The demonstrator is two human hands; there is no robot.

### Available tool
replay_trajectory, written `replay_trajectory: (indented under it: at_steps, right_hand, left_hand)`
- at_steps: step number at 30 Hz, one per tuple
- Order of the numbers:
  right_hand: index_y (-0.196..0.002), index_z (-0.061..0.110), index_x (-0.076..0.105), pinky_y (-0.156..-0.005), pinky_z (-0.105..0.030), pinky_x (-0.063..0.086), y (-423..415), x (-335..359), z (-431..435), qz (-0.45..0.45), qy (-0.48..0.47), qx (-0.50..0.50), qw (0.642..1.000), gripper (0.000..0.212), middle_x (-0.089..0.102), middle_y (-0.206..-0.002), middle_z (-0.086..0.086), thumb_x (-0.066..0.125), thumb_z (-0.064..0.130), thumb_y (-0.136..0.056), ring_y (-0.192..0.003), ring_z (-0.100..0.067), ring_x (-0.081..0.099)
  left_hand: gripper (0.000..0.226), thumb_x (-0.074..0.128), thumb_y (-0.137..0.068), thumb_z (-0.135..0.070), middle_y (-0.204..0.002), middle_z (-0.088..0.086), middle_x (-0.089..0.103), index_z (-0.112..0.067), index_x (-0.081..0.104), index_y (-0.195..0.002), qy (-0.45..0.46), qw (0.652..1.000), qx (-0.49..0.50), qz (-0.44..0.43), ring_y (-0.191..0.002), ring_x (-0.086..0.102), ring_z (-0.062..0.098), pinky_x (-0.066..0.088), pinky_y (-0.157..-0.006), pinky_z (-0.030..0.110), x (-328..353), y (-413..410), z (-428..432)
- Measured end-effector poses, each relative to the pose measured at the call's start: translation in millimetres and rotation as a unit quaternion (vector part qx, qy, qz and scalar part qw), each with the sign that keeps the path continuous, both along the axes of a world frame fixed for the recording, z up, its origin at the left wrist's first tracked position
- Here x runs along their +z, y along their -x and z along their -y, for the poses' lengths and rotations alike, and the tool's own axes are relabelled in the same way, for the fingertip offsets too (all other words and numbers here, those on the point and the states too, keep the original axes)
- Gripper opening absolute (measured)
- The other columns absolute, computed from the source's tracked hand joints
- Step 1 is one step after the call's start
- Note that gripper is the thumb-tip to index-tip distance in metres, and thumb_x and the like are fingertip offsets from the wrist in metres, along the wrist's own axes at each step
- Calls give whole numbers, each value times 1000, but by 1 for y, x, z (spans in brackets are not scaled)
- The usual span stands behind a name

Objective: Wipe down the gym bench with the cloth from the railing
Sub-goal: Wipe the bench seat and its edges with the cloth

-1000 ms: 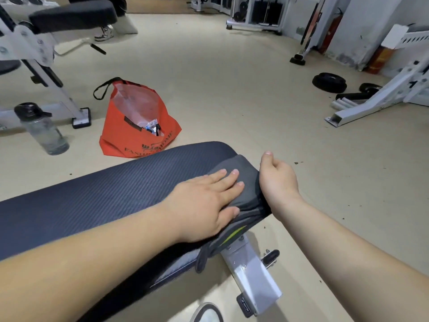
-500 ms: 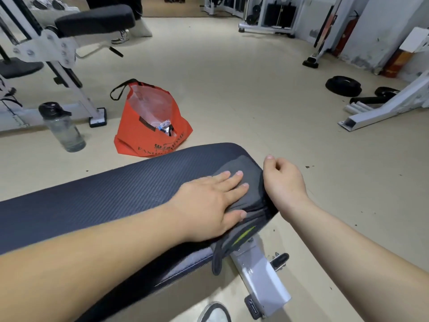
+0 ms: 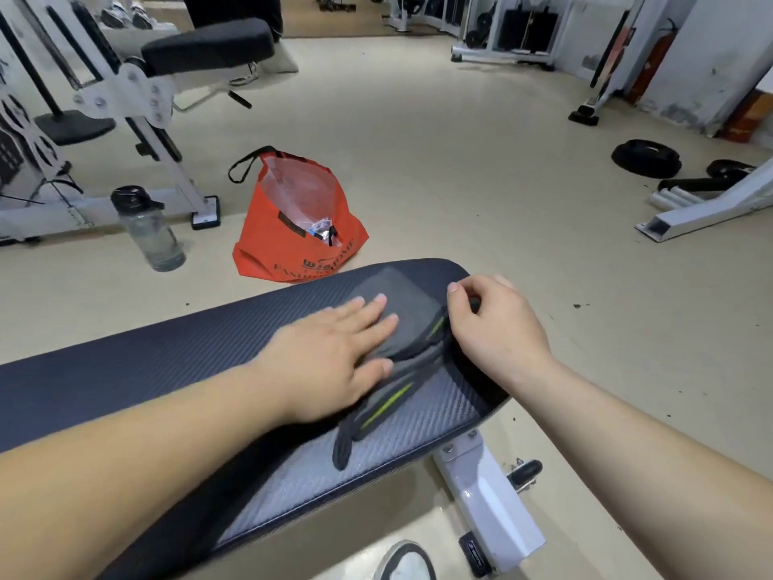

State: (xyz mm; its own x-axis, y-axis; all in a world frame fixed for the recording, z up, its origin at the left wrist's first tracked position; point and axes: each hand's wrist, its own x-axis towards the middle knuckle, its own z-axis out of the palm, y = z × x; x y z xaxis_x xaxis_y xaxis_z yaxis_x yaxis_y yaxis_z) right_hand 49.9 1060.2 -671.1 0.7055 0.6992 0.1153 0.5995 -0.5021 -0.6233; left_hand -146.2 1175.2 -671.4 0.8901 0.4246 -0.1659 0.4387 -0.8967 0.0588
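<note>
Fingers [image 3: 372,316] of the left hand [image 3: 330,362] lie flat and slightly spread, pressing the grey cloth [image 3: 397,328] onto the padded gym bench [image 3: 146,370] near its far right end. Those of the right hand [image 3: 493,324] are curled, thumb and forefinger pinching the cloth's right edge by the bench's rounded corner. A folded part with a lime stripe trails toward the near edge. On the floor [image 3: 481,182] beyond the far edge sit an orange bag [image 3: 288,240] and, to its left, a clear water bottle [image 3: 148,230]. A shoe [image 3: 405,563] shows below the bench.
</note>
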Motion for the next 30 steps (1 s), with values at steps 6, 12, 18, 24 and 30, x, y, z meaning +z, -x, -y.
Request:
replay_trajectory:
  at_steps: [6,12,18,24,30]
  right_hand:
    - [-101,26,71,-96,-41,48,11,5,-4,7,6,46,999,27,63,-109,2,47,40,-101,-115,-21,56]
    - [-101,26,71,-93,-42,52,22,3,-13,33,21,98,994,24,63,-106,5,51,39,-97,-110,-20,60]
    - [-117,27,68,-98,-42,51,30,11,-12,48,67,133,988,28,62,-117,6,51,39,-98,-119,-19,56]
    - [-118,26,68,-98,-44,51,41,16,-20,44,53,147,987,29,63,-119,5,54,39,-97,-119,-20,58]
    - [-125,25,66,-99,-41,51,58,22,-25,41,78,204,975,33,64,-123,7,54,40,-98,-119,-17,59]
  left_hand:
    - [66,19,-103,-52,-171,4,-2,-25,7,-162,-2,984,179,3,-157,2,29,10,-127,43,-5,-13,-12]
    - [64,21,-102,-61,-170,-11,-1,-38,11,-160,-3,1000,-5,17,-157,2,13,11,-127,36,2,33,23]
    - [63,21,-103,-53,-172,0,1,-30,12,-161,1,979,203,24,-157,4,26,11,-127,42,-5,19,5]
    - [65,16,-99,-64,-170,-12,-2,-40,10,-160,2,999,13,32,-157,1,13,10,-127,36,-1,72,43]
    - [65,18,-102,-58,-171,-3,0,-32,10,-161,5,958,285,15,-157,5,23,11,-127,40,-3,80,-14]
